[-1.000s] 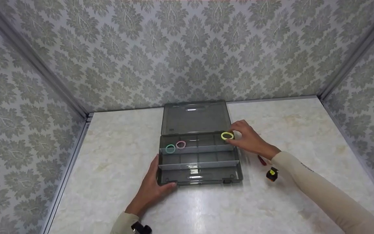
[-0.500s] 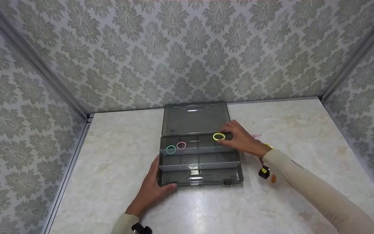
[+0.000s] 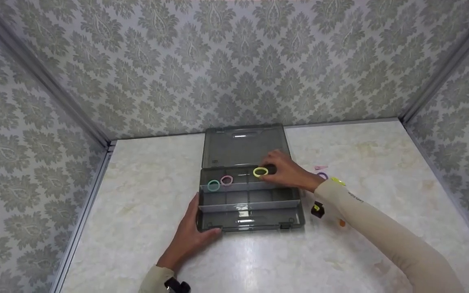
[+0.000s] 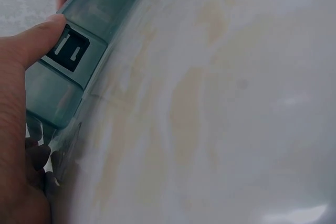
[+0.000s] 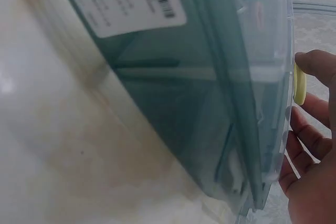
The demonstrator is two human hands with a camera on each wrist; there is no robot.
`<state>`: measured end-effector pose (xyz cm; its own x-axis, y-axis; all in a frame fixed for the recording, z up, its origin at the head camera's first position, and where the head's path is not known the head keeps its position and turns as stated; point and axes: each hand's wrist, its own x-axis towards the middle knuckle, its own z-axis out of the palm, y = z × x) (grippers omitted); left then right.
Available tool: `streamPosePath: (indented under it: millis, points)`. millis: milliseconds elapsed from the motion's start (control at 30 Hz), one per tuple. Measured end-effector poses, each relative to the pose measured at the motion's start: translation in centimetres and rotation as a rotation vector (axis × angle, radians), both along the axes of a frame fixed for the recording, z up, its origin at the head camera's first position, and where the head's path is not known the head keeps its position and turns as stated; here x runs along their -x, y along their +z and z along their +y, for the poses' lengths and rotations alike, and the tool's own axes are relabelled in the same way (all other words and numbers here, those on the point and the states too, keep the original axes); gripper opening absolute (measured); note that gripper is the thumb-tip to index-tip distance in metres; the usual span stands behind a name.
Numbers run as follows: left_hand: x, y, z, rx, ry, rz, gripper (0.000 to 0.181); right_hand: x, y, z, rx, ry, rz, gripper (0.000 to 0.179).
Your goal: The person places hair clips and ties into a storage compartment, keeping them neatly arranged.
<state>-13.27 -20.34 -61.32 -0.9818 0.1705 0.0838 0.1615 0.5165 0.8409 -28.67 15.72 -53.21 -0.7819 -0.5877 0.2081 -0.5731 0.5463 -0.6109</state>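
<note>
A smoky grey plastic storage box (image 3: 250,220) with dividers lies on the table, its lid (image 3: 246,147) folded back toward the wall. My left hand (image 3: 189,230) grips its front left corner, thumb on the front edge by a latch (image 4: 71,50) and fingers along the side. Over the back row, my right hand (image 3: 285,170) pinches a yellow ring-shaped hair tie (image 3: 260,176) between thumb and index finger. The right wrist view shows the other fingers loosely bent near the box wall. A green hair tie (image 3: 213,190) and a pink one (image 3: 226,185) lie at the back row's left.
Right of the box, partly behind the right forearm, are a small pink piece (image 3: 321,167), a purple ring (image 3: 322,175), a yellow piece (image 3: 338,181) and an orange piece (image 3: 342,222). A black wrist camera (image 3: 318,209) hangs below the right wrist. Patterned walls (image 3: 242,81) enclose the table.
My right hand has moved left along the back row with the yellow hair tie, uncovering small pieces on the table's right. My left hand and the box stay in place.
</note>
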Motion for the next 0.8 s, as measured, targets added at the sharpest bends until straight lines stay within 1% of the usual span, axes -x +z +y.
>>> streamPosePath:
  millis: [133,267,367,500,800]
  points:
    - [0.0,0.0,0.0,-0.005,-0.001,0.001,0.133,0.2,0.2,-0.8,-0.037,0.005,-0.009,0.034]
    - [0.0,0.1,0.0,-0.003,0.005,-0.012,0.134,0.5,0.4,-1.5,-0.065,0.034,-0.002,0.036]
    - [0.0,0.3,0.1,0.010,0.000,0.001,0.134,0.8,0.4,-1.9,-0.070,0.064,0.006,0.037]
    - [0.1,0.4,0.1,0.022,-0.006,0.032,0.134,0.9,0.4,-2.7,-0.084,0.088,-0.008,0.039]
    - [0.1,0.0,0.1,-0.005,-0.014,0.049,0.134,1.3,0.5,-4.6,-0.147,0.113,-0.034,0.032]
